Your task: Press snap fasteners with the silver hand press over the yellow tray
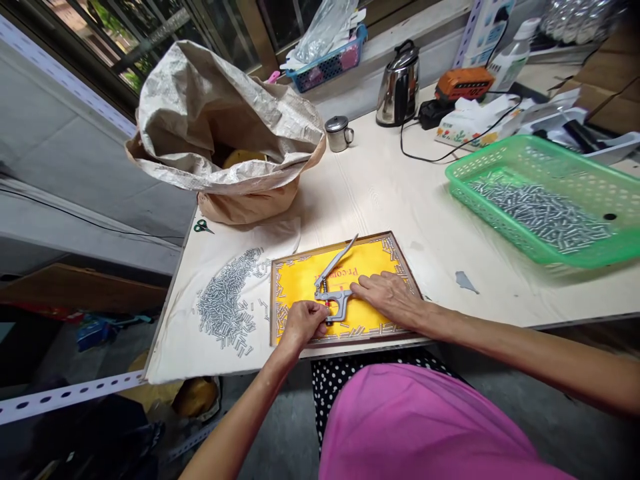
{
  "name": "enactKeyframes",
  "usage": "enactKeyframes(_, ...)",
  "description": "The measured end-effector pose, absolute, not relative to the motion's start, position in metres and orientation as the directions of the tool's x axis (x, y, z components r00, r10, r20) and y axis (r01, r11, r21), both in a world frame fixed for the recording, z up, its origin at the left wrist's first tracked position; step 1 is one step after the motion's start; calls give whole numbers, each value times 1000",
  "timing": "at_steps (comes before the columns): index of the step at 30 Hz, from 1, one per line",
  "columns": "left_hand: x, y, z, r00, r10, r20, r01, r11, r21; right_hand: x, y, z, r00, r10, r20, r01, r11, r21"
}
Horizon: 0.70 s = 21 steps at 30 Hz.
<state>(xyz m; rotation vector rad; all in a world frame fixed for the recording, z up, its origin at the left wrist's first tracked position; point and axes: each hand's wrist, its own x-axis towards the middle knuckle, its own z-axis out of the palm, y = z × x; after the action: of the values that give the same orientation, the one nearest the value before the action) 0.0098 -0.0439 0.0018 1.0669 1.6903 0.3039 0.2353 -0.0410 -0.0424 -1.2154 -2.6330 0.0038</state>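
A grey metal tool with a raised lever point(336, 267) lies over a shallow tray lined with yellow point(300, 270). My right hand point(387, 298) grips the right end of the tool's frame, fingers closed. At the tool's lower left end, my left hand point(306, 321) is pinched, thumb against forefinger. What its fingertips hold is too small to make out. A small red part shows on the tool beside them. Short silvery metal pins point(356, 331) lie along the tray's edges, and a heap of similar small metal pieces point(225, 303) spreads on the table to the left.
A large open sack point(240, 193) stands at the back left, with small scissors point(203, 227) before it. On the right sits a green perforated basket point(500, 233) of metal pins. Behind are a lidded steel mug point(339, 135), a kettle point(399, 87) and a cable point(435, 160).
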Motion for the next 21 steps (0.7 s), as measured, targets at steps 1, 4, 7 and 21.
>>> enactKeyframes(1, 10, -42, 3, -31, 754, -656, 506, 578, 640, 235, -41, -42, -620, 758, 202, 756, 646, -104)
enactKeyframes(4, 12, -40, 7, -28, 713, -701, 513, 612, 602, 235, -37, -38, -625, 762, 170, 755, 646, -114)
enactKeyframes(7, 13, -38, 9, -38, 689, -724, 525, 630, 573, 241, -26, -32, -636, 748, 191, 733, 663, -152)
enactKeyframes(21, 15, -41, 9, -80, 683, -726, 522, 649, 554, 250, 20, -7, -696, 718, -6, 712, 688, -143)
